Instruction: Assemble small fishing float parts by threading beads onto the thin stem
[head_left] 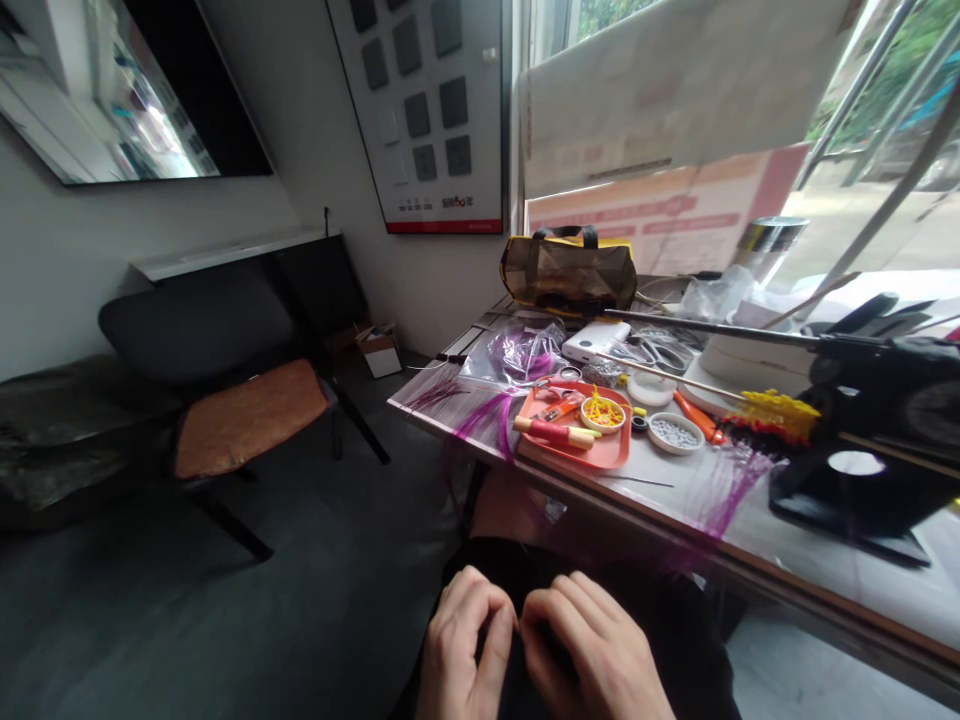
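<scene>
My left hand (466, 645) and my right hand (592, 640) are over my lap in the head view, close together with a small gap between them. Fingers and thumb of the left are curled together at the tips. Those of the right bend inward too, and its fingertips are hidden. Whatever either hand holds, if anything, cannot be made out. Nearest on the table are an orange tray (615, 450) with a red-wrapped roll (555, 433) and a small bowl of yellow pieces (602, 411). Strands of purple fibre (724, 500) hang over the table edge.
The table (787, 560) carries a dish of grey beads (676, 433), an orange-handled tool (697, 415), a white device (595, 341), a mesh bag (568, 272) and a black stand (847, 510). A chair (247, 420) stands at the left.
</scene>
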